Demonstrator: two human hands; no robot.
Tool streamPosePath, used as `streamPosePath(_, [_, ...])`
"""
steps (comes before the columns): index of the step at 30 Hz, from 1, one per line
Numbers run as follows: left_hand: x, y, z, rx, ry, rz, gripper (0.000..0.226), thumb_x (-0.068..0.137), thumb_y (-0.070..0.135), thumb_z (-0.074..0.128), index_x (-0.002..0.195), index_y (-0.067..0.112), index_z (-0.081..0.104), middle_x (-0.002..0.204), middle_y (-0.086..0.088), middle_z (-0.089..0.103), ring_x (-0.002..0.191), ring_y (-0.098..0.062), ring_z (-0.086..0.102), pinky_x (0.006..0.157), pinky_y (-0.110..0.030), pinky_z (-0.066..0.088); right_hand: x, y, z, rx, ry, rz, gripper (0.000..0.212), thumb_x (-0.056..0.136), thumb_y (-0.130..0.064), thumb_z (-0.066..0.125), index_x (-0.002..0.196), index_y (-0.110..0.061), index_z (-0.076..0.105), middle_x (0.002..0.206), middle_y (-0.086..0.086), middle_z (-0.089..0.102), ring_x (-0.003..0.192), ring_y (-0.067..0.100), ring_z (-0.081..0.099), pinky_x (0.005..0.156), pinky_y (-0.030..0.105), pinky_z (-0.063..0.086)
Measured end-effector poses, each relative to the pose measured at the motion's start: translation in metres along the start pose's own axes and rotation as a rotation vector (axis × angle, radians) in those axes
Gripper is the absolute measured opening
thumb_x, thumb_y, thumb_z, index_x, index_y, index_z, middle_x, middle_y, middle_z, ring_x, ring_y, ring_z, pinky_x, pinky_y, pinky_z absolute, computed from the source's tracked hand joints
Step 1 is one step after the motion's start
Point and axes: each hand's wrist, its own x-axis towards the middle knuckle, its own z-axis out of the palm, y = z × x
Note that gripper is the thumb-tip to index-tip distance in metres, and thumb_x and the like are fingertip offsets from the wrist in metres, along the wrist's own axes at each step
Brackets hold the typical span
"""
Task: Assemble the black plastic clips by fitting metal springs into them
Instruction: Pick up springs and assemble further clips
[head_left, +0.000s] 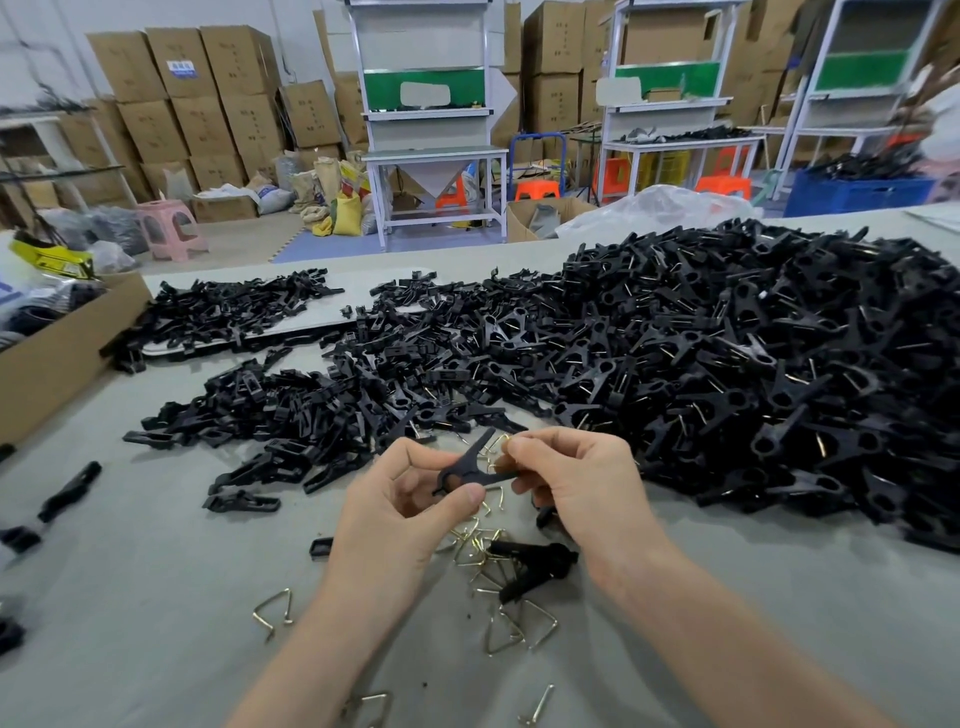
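The left hand (400, 514) pinches a black forked plastic clip (467, 474), and the right hand (571, 483) pinches a brass-coloured bent-wire spring (500, 441) against it, apparently not yet seated. Loose wire springs (519, 629) lie just nearer than that clip. Beyond it, the tall black heap (753, 364) shows wire glints, likely finished, while the flatter black piles (270, 410) look unfitted.

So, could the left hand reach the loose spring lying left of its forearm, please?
Probably yes: the spring lies bare on the table, with nothing over it. But the left hand is pinching a black clip, so it would first need to let go.
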Motion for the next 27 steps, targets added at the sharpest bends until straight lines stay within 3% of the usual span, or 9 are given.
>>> streamPosePath(6, [-0.0006, -0.0012, -0.0001, 0.055, 0.016, 0.013, 0.027, 0.075, 0.003, 0.075, 0.078, 0.028, 0.066, 0.084, -0.006, 0.074, 0.073, -0.020, 0.067, 0.071, -0.028, 0.054, 0.0003, 0.0000, -0.0013, -0.110, 0.008, -0.053, 0.013, 0.082, -0.013, 0.069, 0.069, -0.014, 0.072, 0.060, -0.005, 0.069, 0.047, -0.003, 0.050, 0.048, 0.011, 0.038])
streamPosePath(8, [-0.0007, -0.0011, 0.0000, 0.060, 0.016, 0.006, 0.026, 0.075, 0.003, 0.075, 0.079, 0.027, 0.066, 0.084, -0.006, 0.074, 0.075, -0.023, 0.067, 0.073, -0.032, 0.054, 0.0001, 0.0002, -0.0019, -0.109, 0.000, -0.049, 0.013, 0.082, -0.013, 0.069, 0.069, -0.014, 0.073, 0.060, -0.006, 0.069, 0.046, -0.003, 0.050, 0.047, 0.010, 0.037])
streamPosePath(11, [-0.0007, -0.0011, -0.0010, 0.077, 0.022, 0.019, 0.026, 0.075, 0.004, 0.076, 0.079, 0.027, 0.066, 0.082, -0.005, 0.074, 0.073, -0.021, 0.067, 0.069, -0.026, 0.054, -0.0016, -0.0002, -0.0014, -0.076, -0.014, -0.040, 0.011, 0.083, -0.011, 0.068, 0.073, -0.010, 0.074, 0.065, -0.003, 0.072, 0.045, -0.004, 0.050, 0.045, 0.007, 0.037])
streamPosePath(16, [-0.0017, -0.0026, 0.0020, 0.149, 0.039, 0.042, 0.029, 0.074, 0.006, 0.078, 0.080, 0.031, 0.066, 0.083, -0.001, 0.074, 0.081, -0.028, 0.068, 0.080, -0.043, 0.053, -0.0035, 0.0000, 0.0003, -0.032, 0.012, -0.046, 0.010, 0.085, -0.006, 0.066, 0.078, -0.006, 0.072, 0.067, 0.002, 0.073, 0.047, -0.005, 0.054, 0.046, 0.008, 0.039])
streamPosePath(20, [-0.0027, -0.0041, 0.0019, 0.169, 0.047, 0.055, 0.027, 0.072, 0.012, 0.079, 0.082, 0.033, 0.066, 0.084, 0.002, 0.074, 0.080, -0.021, 0.068, 0.081, -0.042, 0.054, -0.0034, 0.0007, 0.0013, -0.015, 0.046, -0.054, 0.011, 0.087, -0.003, 0.064, 0.078, -0.007, 0.070, 0.065, 0.002, 0.073, 0.047, -0.005, 0.057, 0.046, 0.007, 0.040])
streamPosePath(27, [-0.0007, -0.0045, 0.0013, 0.182, 0.053, 0.059, 0.029, 0.073, 0.010, 0.079, 0.082, 0.035, 0.066, 0.081, 0.002, 0.074, 0.078, -0.027, 0.066, 0.080, -0.045, 0.053, -0.0046, 0.0024, 0.0029, -0.066, -0.022, -0.111, 0.011, 0.087, -0.004, 0.064, 0.080, -0.011, 0.069, 0.064, -0.003, 0.073, 0.051, -0.004, 0.060, 0.048, 0.007, 0.041])
